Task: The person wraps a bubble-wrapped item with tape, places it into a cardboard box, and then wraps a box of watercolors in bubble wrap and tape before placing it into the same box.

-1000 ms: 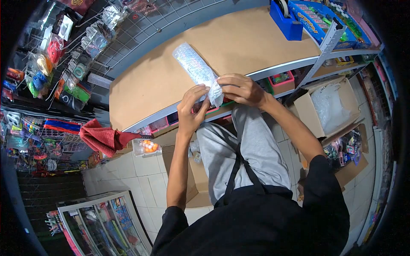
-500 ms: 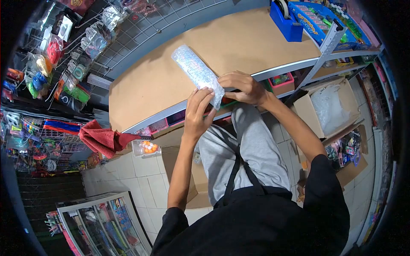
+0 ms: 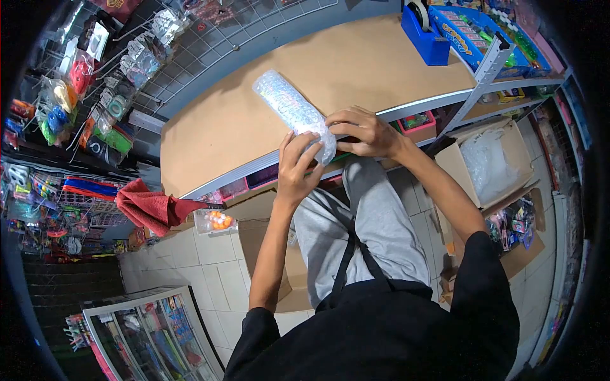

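A long roll wrapped in bubble wrap (image 3: 289, 105) lies slantwise on the brown shelf top (image 3: 216, 140), its near end reaching the front edge. My left hand (image 3: 297, 166) has its fingers on the left side of that near end. From the right, my right hand (image 3: 362, 132) presses its fingertips against the loose plastic at the same end. Both hands have curled fingers around the wrap's end. What lies inside the wrap cannot be made out clearly.
A blue tape dispenser (image 3: 427, 41) stands at the back right beside a blue display box (image 3: 467, 38). A red cloth (image 3: 152, 206) hangs at the left. Open cartons, one with clear plastic (image 3: 489, 162), stand on the right. A glass cabinet (image 3: 152, 330) is at lower left.
The near end of the wrap looks more bunched and folded between my fingers. Both hands have shifted only slightly.
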`<action>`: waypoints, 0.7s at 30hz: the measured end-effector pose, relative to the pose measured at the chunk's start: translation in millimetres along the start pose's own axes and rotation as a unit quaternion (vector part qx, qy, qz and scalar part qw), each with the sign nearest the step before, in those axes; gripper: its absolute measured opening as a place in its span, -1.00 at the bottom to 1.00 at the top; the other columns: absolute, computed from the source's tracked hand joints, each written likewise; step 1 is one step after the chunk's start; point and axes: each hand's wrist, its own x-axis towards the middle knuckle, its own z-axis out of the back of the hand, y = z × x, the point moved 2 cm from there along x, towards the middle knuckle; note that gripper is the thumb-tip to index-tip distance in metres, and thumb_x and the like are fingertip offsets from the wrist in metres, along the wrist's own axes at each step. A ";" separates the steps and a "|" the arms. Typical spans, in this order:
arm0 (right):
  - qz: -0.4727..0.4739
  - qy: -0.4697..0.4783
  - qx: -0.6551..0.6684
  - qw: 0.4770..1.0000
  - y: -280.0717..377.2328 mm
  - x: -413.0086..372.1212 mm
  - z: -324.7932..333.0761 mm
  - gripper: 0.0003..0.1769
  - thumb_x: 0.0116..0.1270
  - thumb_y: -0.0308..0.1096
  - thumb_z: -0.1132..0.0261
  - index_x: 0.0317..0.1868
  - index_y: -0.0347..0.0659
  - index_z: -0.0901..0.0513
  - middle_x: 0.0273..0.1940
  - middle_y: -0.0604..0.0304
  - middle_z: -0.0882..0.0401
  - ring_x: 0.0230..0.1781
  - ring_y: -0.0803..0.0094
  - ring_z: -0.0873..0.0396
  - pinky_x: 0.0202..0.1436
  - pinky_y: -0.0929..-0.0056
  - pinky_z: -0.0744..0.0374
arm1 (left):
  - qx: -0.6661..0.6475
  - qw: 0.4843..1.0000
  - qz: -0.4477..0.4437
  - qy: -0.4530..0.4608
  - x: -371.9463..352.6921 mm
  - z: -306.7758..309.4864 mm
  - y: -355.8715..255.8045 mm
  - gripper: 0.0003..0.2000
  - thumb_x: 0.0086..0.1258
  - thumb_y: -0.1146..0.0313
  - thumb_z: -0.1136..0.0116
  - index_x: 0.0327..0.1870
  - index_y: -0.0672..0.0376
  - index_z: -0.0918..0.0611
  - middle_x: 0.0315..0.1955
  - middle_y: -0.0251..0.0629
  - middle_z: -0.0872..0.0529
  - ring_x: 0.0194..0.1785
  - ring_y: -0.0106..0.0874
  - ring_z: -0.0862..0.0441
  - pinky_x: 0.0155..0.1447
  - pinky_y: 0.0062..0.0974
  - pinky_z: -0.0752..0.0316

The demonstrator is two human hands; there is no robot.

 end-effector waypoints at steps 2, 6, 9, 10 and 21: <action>-0.005 0.005 0.006 1.000 1.0 0.1 3.5 -0.47 0.00 -0.45 -0.58 0.02 -0.19 -0.61 0.10 0.07 -0.66 0.06 0.09 -0.67 0.14 0.17 -0.61 | -0.040 0.999 0.012 -0.011 4.9 3.4 -5.0 -0.45 0.07 0.52 -0.48 0.18 0.18 -0.62 0.18 -0.06 -0.66 0.31 -0.09 -0.60 0.50 0.08 -0.34; -0.015 0.018 0.019 1.000 4.2 -1.4 6.2 -0.45 0.03 -0.41 -0.58 0.07 -0.18 -0.60 0.14 0.05 -0.65 0.13 0.06 -0.64 0.20 0.13 -0.58 | -0.068 0.996 0.041 -0.047 7.5 4.6 -6.0 -0.35 0.05 0.43 -0.60 0.21 0.26 -0.54 0.15 0.07 -0.66 0.26 -0.05 -0.62 0.39 -0.12 -0.45; -0.010 0.024 0.013 1.000 4.5 -5.1 7.1 -0.48 0.05 -0.39 -0.55 0.06 -0.17 -0.60 0.14 0.05 -0.63 0.16 0.03 -0.62 0.23 0.13 -0.56 | -0.045 0.991 0.098 -0.082 24.9 4.3 -27.2 -0.50 0.15 0.47 -0.55 0.12 0.29 -0.58 0.04 0.01 -0.71 0.11 -0.13 -0.69 0.22 -0.28 -0.56; -0.012 0.026 0.010 1.000 5.3 -6.1 5.7 -0.49 0.05 -0.39 -0.55 0.05 -0.18 -0.62 0.17 0.05 -0.63 0.17 0.04 -0.62 0.24 0.12 -0.56 | -0.033 0.990 0.109 -0.081 24.6 3.6 -26.0 -0.55 0.16 0.48 -0.53 0.06 0.28 -0.60 -0.01 -0.02 -0.72 0.08 -0.12 -0.70 0.21 -0.26 -0.54; -0.009 0.022 -0.025 0.999 10.4 -6.7 2.5 -0.56 0.08 -0.41 -0.53 0.02 -0.18 -0.68 0.23 0.08 -0.63 0.24 0.07 -0.61 0.28 0.13 -0.54 | -0.012 0.987 0.130 -0.092 28.4 6.7 -33.5 -0.76 0.30 0.53 -0.45 -0.06 0.30 -0.67 -0.12 -0.06 -0.78 -0.05 -0.24 -0.77 0.08 -0.34 -0.62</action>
